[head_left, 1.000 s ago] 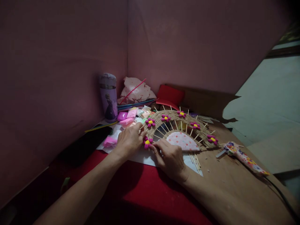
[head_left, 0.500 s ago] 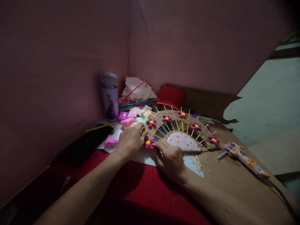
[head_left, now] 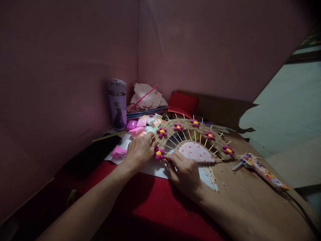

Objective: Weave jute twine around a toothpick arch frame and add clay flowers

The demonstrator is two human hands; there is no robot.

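Note:
A half-round fan of woven twine (head_left: 186,123) on thin wooden sticks lies in front of me. Purple flowers with yellow centres dot its band, and a spotted cloth half-circle (head_left: 197,152) covers the inner part. My left hand (head_left: 140,150) is closed at the fan's left end, its fingertips against the edge beside the lowest flower (head_left: 159,153). From the other side, my right hand (head_left: 185,171) pinches at that flower's lower right petal; the exact contact is partly hidden by the fingers.
Packets of coloured clay (head_left: 136,130) lie behind my left hand, near a purple tumbler (head_left: 117,107). A flower-patterned glue gun (head_left: 263,172) with a black cord rests at right. Loose sticks (head_left: 212,177) lie on white paper. Pink walls rise behind.
My right hand has shifted very slightly down and right, its fingertips still at the lowest flower. The left hand and the fan stay almost the same.

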